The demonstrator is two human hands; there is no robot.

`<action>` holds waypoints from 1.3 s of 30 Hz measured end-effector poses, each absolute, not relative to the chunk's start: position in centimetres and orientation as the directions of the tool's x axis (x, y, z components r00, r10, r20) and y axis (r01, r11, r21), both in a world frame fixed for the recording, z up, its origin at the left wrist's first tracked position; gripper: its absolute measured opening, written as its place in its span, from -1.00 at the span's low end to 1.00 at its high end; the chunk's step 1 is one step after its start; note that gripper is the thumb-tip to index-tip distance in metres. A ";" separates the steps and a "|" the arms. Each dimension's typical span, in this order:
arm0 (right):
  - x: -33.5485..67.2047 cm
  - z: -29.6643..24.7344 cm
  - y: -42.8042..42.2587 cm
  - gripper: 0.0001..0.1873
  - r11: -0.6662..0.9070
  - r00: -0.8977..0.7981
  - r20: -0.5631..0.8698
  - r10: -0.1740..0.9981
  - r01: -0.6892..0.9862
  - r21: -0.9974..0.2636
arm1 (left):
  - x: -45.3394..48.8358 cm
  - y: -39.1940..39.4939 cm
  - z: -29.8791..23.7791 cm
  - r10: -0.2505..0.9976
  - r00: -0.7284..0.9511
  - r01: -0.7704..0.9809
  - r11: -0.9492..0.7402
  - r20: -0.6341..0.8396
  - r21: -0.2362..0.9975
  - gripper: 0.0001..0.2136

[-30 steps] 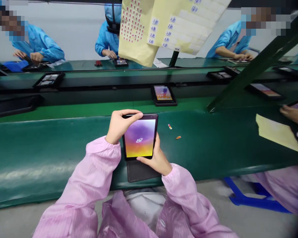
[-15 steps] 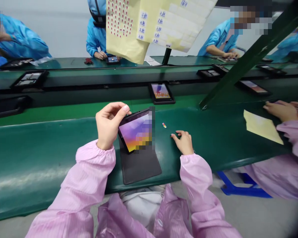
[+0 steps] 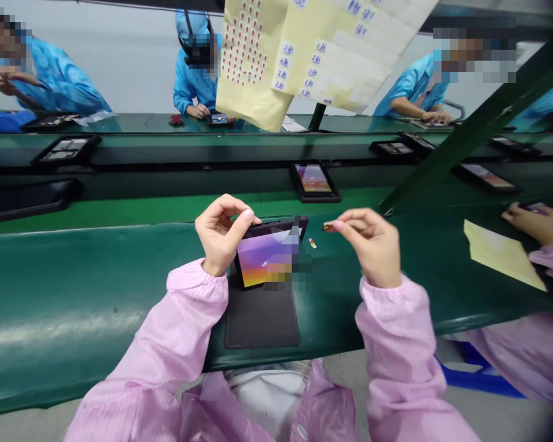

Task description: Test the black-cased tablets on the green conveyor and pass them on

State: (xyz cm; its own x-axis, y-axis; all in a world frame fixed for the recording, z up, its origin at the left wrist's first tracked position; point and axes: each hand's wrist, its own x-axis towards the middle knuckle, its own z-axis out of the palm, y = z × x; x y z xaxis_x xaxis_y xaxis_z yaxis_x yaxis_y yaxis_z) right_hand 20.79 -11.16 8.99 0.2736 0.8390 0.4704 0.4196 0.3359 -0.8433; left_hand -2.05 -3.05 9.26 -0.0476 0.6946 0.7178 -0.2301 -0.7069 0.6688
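The right hand (image 3: pixel 371 248) had newly pinched a small orange piece (image 3: pixel 325 227) beside the tablet (image 3: pixel 258 258), which the left hand (image 3: pixel 221 236) gripped.

Pink smock sleeves (image 3: pixel 399 344), apparently faint-striped

Room to pass runs along the bench (image 3: pixel 74 276) left of the tablet (image 3: pixel 267 258), and between the right hand (image 3: pixel 366 245) and a yellow sheet (image 3: pixel 502 255). The tablet and its black case (image 3: pixel 262 319) stand in the middle, a small red-and-yellow piece (image 3: pixel 312 243) lies just beside them, and a neighbour's hand (image 3: pixel 534 224) blocks the right end.
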 end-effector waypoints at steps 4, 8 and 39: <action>15.9 15.7 -9.7 -0.91 0.652 -0.102 0.684 0.722 0.432 -0.623 | -2.2 -3.8 9.1 0.700 -0.051 -0.205 -0.706 0.713 0.678 -0.81; 13.6 16.3 -7.9 -0.87 0.698 -0.328 0.617 0.715 0.374 -0.610 | -2.4 -4.3 9.0 0.665 -0.091 -0.119 -0.746 0.741 0.655 -0.82; 13.3 15.9 -6.9 -0.65 0.756 -0.586 0.490 0.646 0.397 -0.521 | -2.3 -4.1 8.6 0.564 -0.104 -0.135 -0.824 0.819 0.550 -0.90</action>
